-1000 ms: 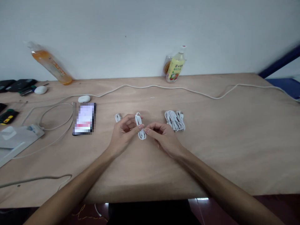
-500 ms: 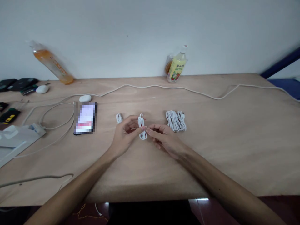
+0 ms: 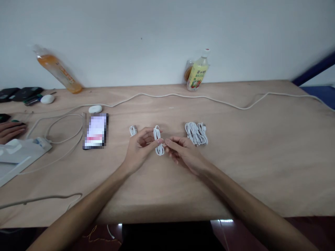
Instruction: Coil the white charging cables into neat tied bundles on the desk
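My left hand [image 3: 142,146] is closed on a coiled white cable [image 3: 158,141], thumb in front and fingers behind, holding the bundle upright over the table. Close by on the right, my right hand [image 3: 180,150] pinches the end of a thin white tie [image 3: 164,144] that reaches to the bundle's middle. How far the tie goes round the coil is hidden by my left thumb. Behind my left hand lies a small coiled white cable [image 3: 133,130], partly covered. Several bundled white cables [image 3: 195,133] lie together beyond my right hand.
A phone [image 3: 95,131] and a white case [image 3: 95,109] lie to the left. A long white cord [image 3: 172,95] crosses the table's back, near a yellow-labelled bottle [image 3: 197,75] and an orange bottle [image 3: 60,73]. Another person's hand [image 3: 10,130] rests at the far left.
My right fingers have drawn slightly away from the cable bundle, and a thin strand shows between them. Another person's hand has come in at the left edge.
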`<move>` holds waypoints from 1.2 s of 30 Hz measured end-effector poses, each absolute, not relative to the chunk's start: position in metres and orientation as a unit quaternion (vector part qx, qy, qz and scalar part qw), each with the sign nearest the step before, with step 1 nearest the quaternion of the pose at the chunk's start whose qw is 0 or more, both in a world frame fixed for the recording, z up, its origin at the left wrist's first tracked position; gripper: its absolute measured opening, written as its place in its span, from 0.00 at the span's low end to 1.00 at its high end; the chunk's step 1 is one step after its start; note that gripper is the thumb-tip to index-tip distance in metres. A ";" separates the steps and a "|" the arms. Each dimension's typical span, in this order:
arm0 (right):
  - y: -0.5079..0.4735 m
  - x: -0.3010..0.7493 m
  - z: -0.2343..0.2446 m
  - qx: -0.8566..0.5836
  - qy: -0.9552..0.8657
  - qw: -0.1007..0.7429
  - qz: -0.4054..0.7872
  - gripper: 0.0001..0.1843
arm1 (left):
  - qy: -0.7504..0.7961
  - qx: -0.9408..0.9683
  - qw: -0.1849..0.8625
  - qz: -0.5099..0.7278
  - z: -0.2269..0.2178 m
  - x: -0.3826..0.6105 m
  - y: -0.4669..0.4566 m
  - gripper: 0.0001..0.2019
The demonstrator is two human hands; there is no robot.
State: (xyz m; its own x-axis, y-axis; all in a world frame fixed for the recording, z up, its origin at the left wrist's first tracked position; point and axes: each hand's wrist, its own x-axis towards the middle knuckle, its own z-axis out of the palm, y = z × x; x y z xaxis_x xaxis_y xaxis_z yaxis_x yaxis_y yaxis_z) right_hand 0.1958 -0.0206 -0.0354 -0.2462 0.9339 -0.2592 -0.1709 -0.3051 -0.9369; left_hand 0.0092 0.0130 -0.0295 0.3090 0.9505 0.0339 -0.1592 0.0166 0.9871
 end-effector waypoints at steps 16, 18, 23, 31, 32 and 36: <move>-0.022 0.193 -0.043 -0.463 -0.471 0.439 0.609 0.22 | 0.307 0.353 0.780 0.415 -0.019 0.009 0.011 0.14; -0.023 0.192 -0.042 -0.460 -0.478 0.439 0.605 0.21 | 0.307 0.336 0.793 0.405 -0.017 0.009 0.011 0.13; -0.025 0.189 -0.040 -0.460 -0.502 0.466 0.565 0.17 | 0.308 0.329 0.799 0.399 -0.015 0.010 0.010 0.10; -0.026 0.188 -0.045 -0.497 -0.540 0.484 0.476 0.11 | 0.322 0.374 0.770 0.404 -0.020 0.010 0.011 0.10; -0.026 0.189 -0.045 -0.498 -0.550 0.483 0.465 0.10 | 0.325 0.378 0.766 0.406 -0.020 0.010 0.011 0.10; -0.028 0.190 -0.041 -0.503 -0.600 0.479 0.398 0.07 | 0.340 0.395 0.751 0.406 -0.021 0.009 0.011 0.12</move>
State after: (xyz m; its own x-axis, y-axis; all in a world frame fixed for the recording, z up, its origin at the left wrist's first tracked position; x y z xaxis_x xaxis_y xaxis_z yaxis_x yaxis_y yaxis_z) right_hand 0.1899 -0.0281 -0.0411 -0.0349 0.9840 0.1744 0.2223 0.1778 -0.9586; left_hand 0.0089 0.0107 -0.0209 0.4394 0.8782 -0.1891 -0.3411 0.3578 0.8693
